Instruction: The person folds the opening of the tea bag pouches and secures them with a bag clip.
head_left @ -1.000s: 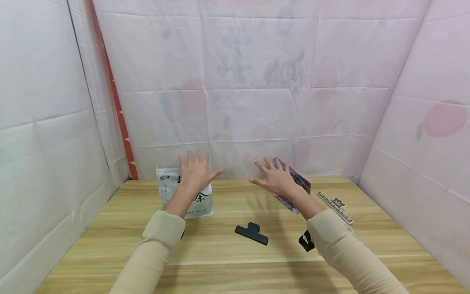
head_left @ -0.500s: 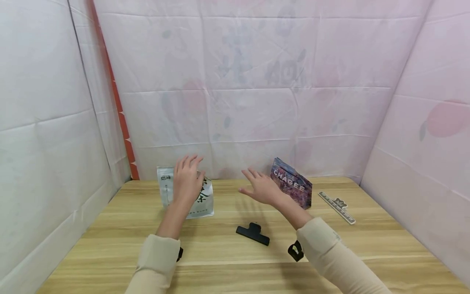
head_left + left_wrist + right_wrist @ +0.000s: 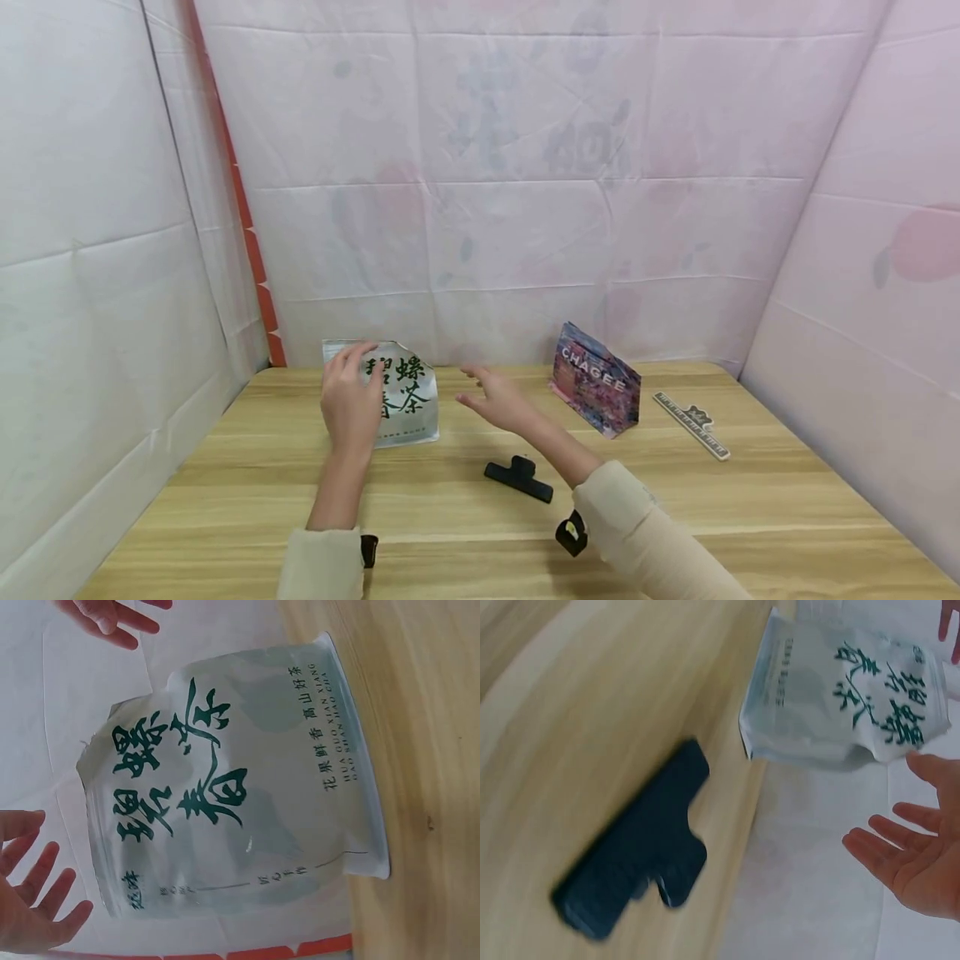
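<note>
A white tea pouch (image 3: pixel 411 417) with dark green characters stands upright at the back left of the table. My left hand (image 3: pixel 351 408) is in front of its left part, fingers loosely bent and holding nothing. In the left wrist view that hand's fingers (image 3: pixel 52 889) are spread beside the pouch's top corner. My right hand (image 3: pixel 498 402) reaches in from the right, its fingers pointing toward the pouch and nothing in its grasp. The right wrist view has the right hand (image 3: pixel 922 847) with fingers apart, near the pouch's torn top edge. A black clip (image 3: pixel 519 478) lies below the right hand.
A purple-blue CHAGEE pouch (image 3: pixel 596 379) stands at the back right. Farther right lies a pale clip with a piano-key pattern (image 3: pixel 692 425). Fabric walls (image 3: pixel 525 233) enclose the wooden table (image 3: pixel 450 533) at the back and both sides.
Both hands have come lower and nearer me; the right has swung left, toward the white pouch, uncovering the CHAGEE pouch. The left hand has shifted left across the white pouch's front.
</note>
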Motion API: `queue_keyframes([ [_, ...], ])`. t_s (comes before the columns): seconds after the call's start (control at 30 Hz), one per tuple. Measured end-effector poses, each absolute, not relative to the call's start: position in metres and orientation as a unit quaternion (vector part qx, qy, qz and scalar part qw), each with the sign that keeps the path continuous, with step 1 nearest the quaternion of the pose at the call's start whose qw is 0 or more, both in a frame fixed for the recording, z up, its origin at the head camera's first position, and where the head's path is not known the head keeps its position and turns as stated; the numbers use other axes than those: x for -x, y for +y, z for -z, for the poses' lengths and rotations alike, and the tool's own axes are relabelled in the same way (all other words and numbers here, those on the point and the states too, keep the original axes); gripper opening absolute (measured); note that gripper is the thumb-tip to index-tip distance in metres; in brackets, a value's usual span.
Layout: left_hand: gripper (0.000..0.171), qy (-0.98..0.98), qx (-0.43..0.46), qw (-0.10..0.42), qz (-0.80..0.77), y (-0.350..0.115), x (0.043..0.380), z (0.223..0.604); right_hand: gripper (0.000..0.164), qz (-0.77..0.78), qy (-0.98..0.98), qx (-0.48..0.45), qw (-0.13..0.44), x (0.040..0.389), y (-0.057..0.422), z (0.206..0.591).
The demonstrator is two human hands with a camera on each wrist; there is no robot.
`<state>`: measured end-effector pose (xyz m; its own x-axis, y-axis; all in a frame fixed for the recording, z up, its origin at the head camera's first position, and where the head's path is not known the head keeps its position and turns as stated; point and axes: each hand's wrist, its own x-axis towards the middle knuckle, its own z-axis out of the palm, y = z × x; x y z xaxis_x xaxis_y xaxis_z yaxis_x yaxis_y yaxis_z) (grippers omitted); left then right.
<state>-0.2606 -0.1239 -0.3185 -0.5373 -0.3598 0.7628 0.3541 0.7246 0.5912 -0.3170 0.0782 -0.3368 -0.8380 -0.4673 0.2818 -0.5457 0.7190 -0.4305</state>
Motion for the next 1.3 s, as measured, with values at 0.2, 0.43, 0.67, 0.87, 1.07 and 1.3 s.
queue_keyframes([
  [0.2,0.019,-0.775,-0.077,0.482,0.402,-0.141,0.258,0.326,0.040,-0.374,-0.890,-0.254,0.054,0.316,0.058,0.345],
  [0.43,0.030,-0.775,-0.160,0.423,0.442,-0.160,0.258,0.336,0.037,-0.450,-0.869,-0.204,0.030,0.311,0.042,0.358],
  [0.67,0.039,-0.763,-0.187,0.382,0.487,-0.170,0.263,0.348,0.038,-0.493,-0.849,-0.185,0.036,0.309,0.038,0.369],
  [0.87,0.038,-0.797,-0.163,0.297,0.500,-0.179,0.268,0.354,0.031,-0.530,-0.830,-0.169,0.038,0.306,0.033,0.372],
  [1.07,0.045,-0.842,-0.114,0.175,0.497,-0.185,0.268,0.360,0.027,-0.554,-0.815,-0.163,0.051,0.307,0.026,0.377],
  [1.3,0.041,-0.830,-0.120,0.181,0.514,-0.187,0.266,0.366,0.020,-0.580,-0.795,-0.154,0.084,0.310,0.017,0.390],
])
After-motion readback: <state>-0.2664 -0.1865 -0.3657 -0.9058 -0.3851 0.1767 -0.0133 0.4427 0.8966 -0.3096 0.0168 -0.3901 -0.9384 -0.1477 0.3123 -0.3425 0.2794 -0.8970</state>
